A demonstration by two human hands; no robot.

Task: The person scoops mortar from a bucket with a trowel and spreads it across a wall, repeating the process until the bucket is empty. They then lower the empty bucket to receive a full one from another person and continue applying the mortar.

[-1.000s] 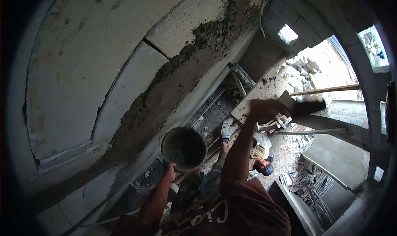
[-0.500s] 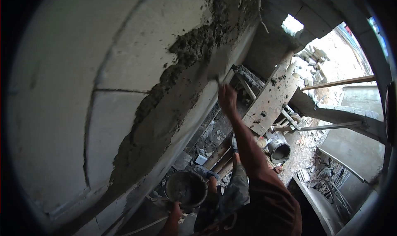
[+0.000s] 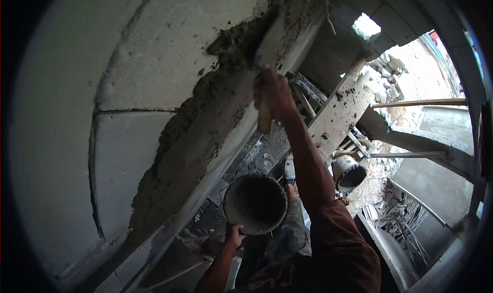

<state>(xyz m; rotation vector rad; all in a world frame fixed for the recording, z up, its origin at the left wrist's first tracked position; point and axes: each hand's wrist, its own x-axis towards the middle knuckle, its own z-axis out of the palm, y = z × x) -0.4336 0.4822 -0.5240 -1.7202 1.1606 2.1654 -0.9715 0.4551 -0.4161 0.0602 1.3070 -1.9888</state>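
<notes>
My right hand (image 3: 276,95) is wrapped round the wooden handle of a trowel (image 3: 265,119), and the grey blade lies against or very close to the wall. Around the blade, a band of wet mortar (image 3: 208,126) runs diagonally over pale blocks (image 3: 136,144). Its upper part is rough and lumpy, while the lower strip looks smoother. Lower down, my left hand (image 3: 234,236) grips the rim of a round, mortar-crusted bucket (image 3: 236,208) held in front of my legs. The bucket's inside is mostly in shadow, so its contents are hard to make out.
A mortar-spotted plank (image 3: 336,118) lies on wooden supports to the right of the wall. Another bucket (image 3: 349,174) stands beyond my right arm. Rubble (image 3: 385,77) is heaped near the bright opening, and a bundle of thin strips (image 3: 403,216) lies lower right. Debris covers the ground.
My right hand and the trowel have moved up along the wall, and the handle now points down. The bucket in my left hand has risen and shifted right, tilting more.
</notes>
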